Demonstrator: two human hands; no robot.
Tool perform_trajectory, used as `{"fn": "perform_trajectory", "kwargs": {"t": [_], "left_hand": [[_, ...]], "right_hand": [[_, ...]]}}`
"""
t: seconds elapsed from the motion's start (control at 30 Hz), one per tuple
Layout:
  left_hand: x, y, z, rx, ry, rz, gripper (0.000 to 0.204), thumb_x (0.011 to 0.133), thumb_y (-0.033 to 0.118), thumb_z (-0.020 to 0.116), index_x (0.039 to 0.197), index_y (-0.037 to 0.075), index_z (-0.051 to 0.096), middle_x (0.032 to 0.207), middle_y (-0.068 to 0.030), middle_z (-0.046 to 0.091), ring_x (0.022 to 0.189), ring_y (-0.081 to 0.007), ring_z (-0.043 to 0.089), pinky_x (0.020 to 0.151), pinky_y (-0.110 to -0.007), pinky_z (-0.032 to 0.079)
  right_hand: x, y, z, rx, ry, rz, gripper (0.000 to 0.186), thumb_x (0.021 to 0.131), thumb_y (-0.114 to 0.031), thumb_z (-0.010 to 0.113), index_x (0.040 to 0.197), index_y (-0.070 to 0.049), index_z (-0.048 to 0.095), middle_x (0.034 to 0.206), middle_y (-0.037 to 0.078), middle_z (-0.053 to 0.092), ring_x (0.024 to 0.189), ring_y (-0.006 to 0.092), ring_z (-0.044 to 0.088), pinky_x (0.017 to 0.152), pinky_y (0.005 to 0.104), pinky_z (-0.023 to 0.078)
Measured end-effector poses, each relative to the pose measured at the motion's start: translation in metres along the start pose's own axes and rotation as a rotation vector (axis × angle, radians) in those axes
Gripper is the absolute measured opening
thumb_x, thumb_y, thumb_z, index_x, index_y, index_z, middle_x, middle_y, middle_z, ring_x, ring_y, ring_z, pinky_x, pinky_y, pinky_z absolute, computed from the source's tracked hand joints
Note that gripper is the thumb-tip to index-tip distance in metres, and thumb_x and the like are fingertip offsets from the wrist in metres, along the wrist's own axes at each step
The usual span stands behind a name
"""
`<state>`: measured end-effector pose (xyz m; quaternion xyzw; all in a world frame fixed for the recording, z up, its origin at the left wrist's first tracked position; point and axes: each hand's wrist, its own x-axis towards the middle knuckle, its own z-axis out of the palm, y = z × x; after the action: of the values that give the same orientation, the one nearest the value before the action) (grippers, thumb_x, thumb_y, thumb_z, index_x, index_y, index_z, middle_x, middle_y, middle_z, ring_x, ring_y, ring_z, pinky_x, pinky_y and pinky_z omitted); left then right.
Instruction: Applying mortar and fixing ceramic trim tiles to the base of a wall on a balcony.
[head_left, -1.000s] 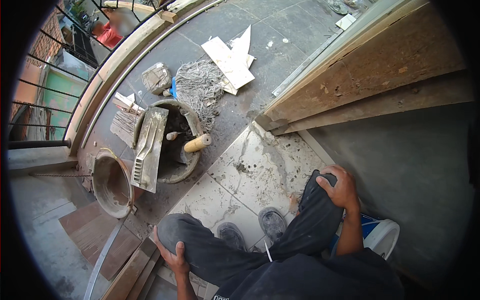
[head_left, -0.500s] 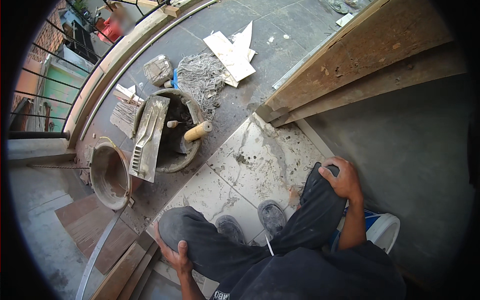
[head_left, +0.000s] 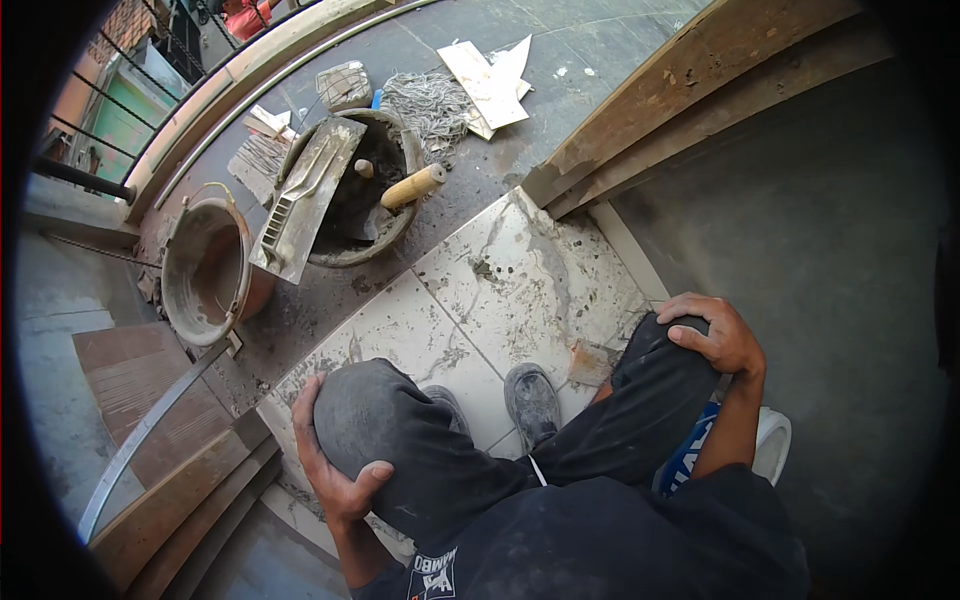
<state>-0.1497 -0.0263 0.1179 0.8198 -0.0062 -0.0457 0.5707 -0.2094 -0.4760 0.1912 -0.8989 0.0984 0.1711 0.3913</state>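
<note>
My left hand [head_left: 335, 470] rests along the outer side of my left knee [head_left: 365, 405], thumb apart from the fingers, holding nothing. Over the top of my right knee [head_left: 650, 350] lies my right hand [head_left: 725, 335], its fingers draped on the dark trouser cloth and no tool in it. Beyond my feet stands a mortar-caked bucket [head_left: 345, 258]. A long ribbed float [head_left: 315, 195] lies tilted across its left rim. A tool's thick wooden handle [head_left: 413, 187] sticks out over the right side; its lower part is hidden inside.
A second dirty bucket [head_left: 170, 265] stands at left beside a curved metal strip [head_left: 150, 430]. Mop strings [head_left: 430, 110] and broken white boards [head_left: 485, 85] lie behind. Wooden planks [head_left: 690, 100] rise at right. A white pail [head_left: 772, 445] sits behind my right arm.
The view has shifted, so the buckets and tools appear higher in the picture. Both hands stay on my knees, and the thumb of my left hand stands further out.
</note>
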Motion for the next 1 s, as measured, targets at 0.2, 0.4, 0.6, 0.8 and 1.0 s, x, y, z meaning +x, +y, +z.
{"fn": "perform_trajectory", "kwargs": {"t": [0.2, 0.4, 0.6, 0.8, 1.0], "left_hand": [[-0.002, -0.016, -0.016, -0.172, -0.073, 0.106, 0.114, 0.053, 0.069, 0.080, 0.135, -0.003, 0.047, 0.132, -0.0222, 0.051, 0.125, -0.0350, 0.047, 0.109, -0.047, 0.033], [-0.020, -0.052, -0.072, -0.255, -0.166, 0.333, 0.114, 0.053, 0.072, 0.081, 0.133, -0.003, 0.051, 0.130, -0.0236, 0.054, 0.124, -0.0368, 0.051, 0.106, -0.047, 0.039], [0.021, -0.055, -0.093, -0.206, 0.167, 0.211, 0.056, 0.088, 0.024, 0.074, 0.132, 0.000, 0.051, 0.131, -0.0129, 0.056, 0.124, -0.0238, 0.052, 0.105, -0.039, 0.040], [0.078, -0.071, -0.197, -0.853, 1.283, -0.198, 0.073, 0.082, 0.016, 0.069, 0.138, -0.009, 0.030, 0.138, -0.0239, 0.043, 0.126, -0.0314, 0.047, 0.102, -0.044, 0.043], [0.142, -0.065, -0.258, -0.599, 1.630, -0.746, 0.100, 0.078, 0.039, 0.070, 0.150, 0.003, 0.012, 0.151, -0.0256, 0.023, 0.140, -0.0427, 0.028, 0.112, -0.058, 0.029]], "right_hand": [[-0.018, 0.003, -0.008, 0.054, -0.011, -0.017, 0.030, 0.083, -0.024, 0.068, 0.100, 0.001, 0.070, 0.105, 0.016, 0.070, 0.100, 0.0274, 0.065, 0.092, 0.0336, 0.047], [-0.008, -0.030, 0.031, 0.106, 0.057, -0.048, 0.038, 0.084, -0.032, 0.062, 0.093, 0.004, 0.069, 0.098, 0.017, 0.072, 0.095, 0.0251, 0.066, 0.090, 0.0326, 0.047], [-0.045, 0.022, 0.023, 0.086, 0.213, -0.190, 0.034, 0.094, -0.027, 0.056, 0.089, 0.006, 0.065, 0.093, 0.015, 0.068, 0.093, 0.0226, 0.063, 0.089, 0.0348, 0.046], [-0.023, -0.016, 0.035, 0.079, 0.252, -0.200, 0.030, 0.097, -0.022, 0.055, 0.087, 0.004, 0.065, 0.089, 0.011, 0.067, 0.088, 0.0182, 0.060, 0.087, 0.0315, 0.045], [-0.020, -0.030, 0.035, 0.098, 0.316, -0.178, 0.027, 0.096, -0.018, 0.057, 0.085, 0.005, 0.065, 0.086, 0.008, 0.068, 0.085, 0.0158, 0.060, 0.083, 0.0291, 0.045]]}}
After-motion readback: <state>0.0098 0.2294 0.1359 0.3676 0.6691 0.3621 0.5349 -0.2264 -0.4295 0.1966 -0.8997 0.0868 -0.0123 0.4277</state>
